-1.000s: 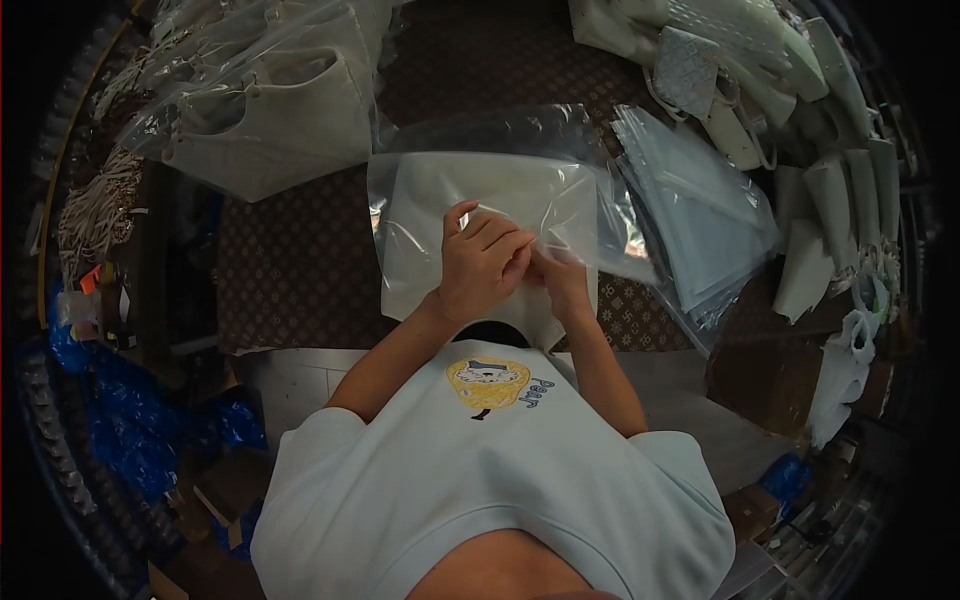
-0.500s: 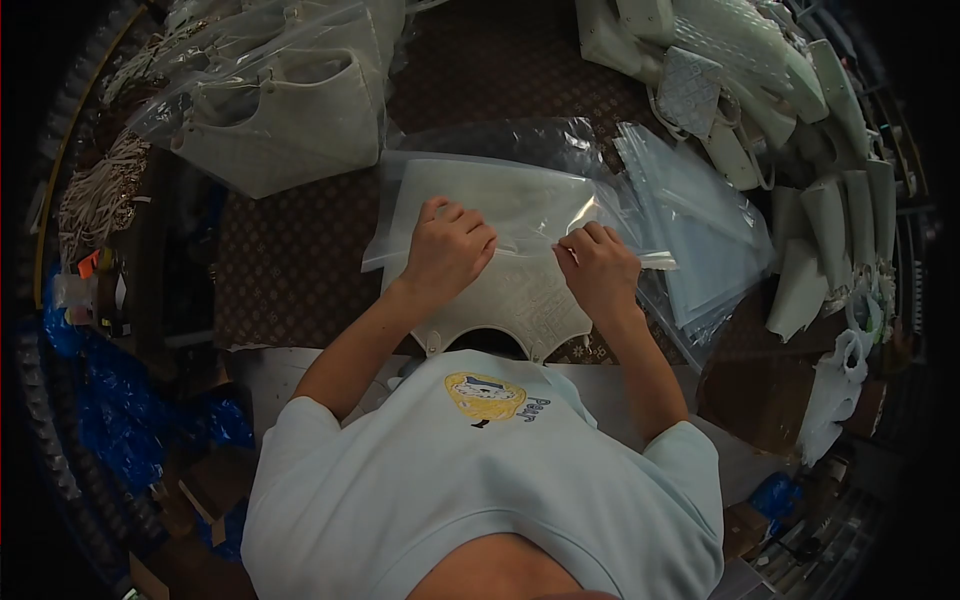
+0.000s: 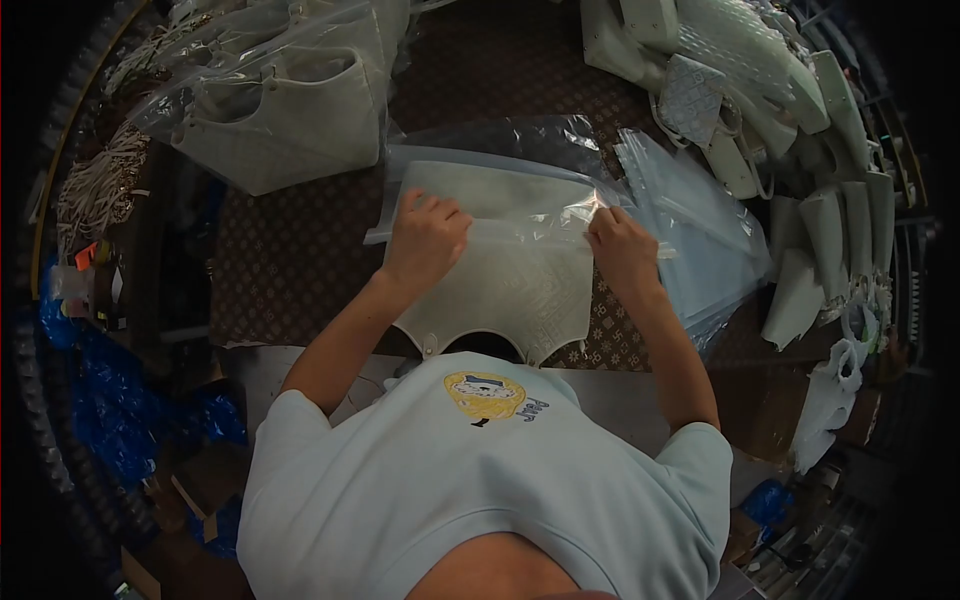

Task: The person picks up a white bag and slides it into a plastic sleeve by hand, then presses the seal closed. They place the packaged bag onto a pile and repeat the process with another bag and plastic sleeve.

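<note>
A cream handbag (image 3: pixel 500 285) lies flat before me, its cut-out handle edge toward my body. Its far part is inside a clear plastic bag (image 3: pixel 530 205), whose mouth crosses the handbag's middle. My left hand (image 3: pixel 428 238) is closed on the plastic bag's edge at the handbag's left side. At the right side, my right hand (image 3: pixel 622 243) pinches the other end of that edge. Some fingertips are hidden behind the hands and under the film.
A stack of clear plastic bags (image 3: pixel 690 230) lies to the right. Bagged cream handbags (image 3: pixel 280 120) stand at the far left. More cream bags and pieces (image 3: pixel 750 100) are heaped at the far right. Straps (image 3: pixel 105 190) hang at the left edge.
Both hands have moved apart, toward the handbag's sides, and slightly away from me. The plastic bag's mouth has shifted away from my body, so more of the handbag's near part is uncovered.
</note>
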The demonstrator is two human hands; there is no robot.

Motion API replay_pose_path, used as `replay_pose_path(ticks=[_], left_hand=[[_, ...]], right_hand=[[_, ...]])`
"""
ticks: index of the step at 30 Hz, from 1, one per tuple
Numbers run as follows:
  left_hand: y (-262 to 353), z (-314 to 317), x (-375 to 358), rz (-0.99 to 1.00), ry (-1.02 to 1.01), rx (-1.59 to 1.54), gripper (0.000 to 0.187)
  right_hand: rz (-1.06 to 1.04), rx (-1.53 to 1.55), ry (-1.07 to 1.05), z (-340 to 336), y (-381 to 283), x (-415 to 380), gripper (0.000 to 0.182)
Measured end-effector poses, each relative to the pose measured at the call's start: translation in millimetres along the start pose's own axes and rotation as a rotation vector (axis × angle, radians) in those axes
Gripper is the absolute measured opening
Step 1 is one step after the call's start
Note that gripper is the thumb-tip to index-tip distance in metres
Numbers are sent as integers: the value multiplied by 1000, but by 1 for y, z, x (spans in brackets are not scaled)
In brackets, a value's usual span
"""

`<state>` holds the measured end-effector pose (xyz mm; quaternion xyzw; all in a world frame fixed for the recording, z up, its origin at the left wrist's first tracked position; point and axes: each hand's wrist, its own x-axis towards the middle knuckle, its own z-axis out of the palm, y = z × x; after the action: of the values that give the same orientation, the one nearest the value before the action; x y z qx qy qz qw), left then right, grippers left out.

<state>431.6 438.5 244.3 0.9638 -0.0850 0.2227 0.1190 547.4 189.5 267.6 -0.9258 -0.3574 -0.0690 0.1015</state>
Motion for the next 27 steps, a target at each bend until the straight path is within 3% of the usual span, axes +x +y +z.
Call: replay_pose_path(ticks=[6, 8, 9, 11, 13, 15, 16, 17, 18, 19, 20, 21, 22, 24, 26, 27], left_hand=[[-76, -22, -27, -171, 35, 257, 10], [-91, -23, -25, -420, -56, 201, 7], [-96, -22, -14, -419, -53, 203, 7], [-115, -18, 19, -751, -263, 168, 20], [-136, -28, 55, -740, -204, 60, 30], [-105, -72, 85, -800, 276, -657, 32], [-93, -87, 90, -571, 598, -688, 31], [-85, -95, 89, -325, 909, -704, 31], [-78, -93, 81, -324, 903, -706, 31], [-74, -88, 74, -256, 910, -640, 30], [-76, -79, 69, -187, 917, -573, 28], [-75, -59, 67, -476, 831, -909, 25], [-75, -33, 64, -766, 709, -1236, 21], [-97, 23, 55, -1062, 569, -1525, 21], [-114, 73, 51, -1060, 614, -1710, 25], [-126, 89, 52, -1046, 615, -1712, 25]], right_hand=[[319, -147, -26, -30, 78, -10, 12], [305, -163, -24, -23, 85, -6, 10], [290, -182, -28, -21, 89, -3, 10], [358, -253, -58, -17, 98, 22, 12], [418, -325, -79, -24, 105, 46, 17], [426, -127, 210, -50, 113, 61, 31], [429, -129, 212, -58, 118, 59, 31], [361, 305, 533, -65, 123, 53, 31], [274, 744, 843, -68, 125, 45, 32], [275, 745, 852, -67, 122, 40, 32], [151, 1197, 752, -61, 115, 36, 29], [9, 1635, 614, -52, 109, 35, 28], [271, 1520, 724, -14, 107, 40, 28], [568, 1869, 469, 41, 120, 45, 30], [556, 2064, 565, 87, 109, 53, 33], [565, 2113, 495, 110, 114, 54, 36]])
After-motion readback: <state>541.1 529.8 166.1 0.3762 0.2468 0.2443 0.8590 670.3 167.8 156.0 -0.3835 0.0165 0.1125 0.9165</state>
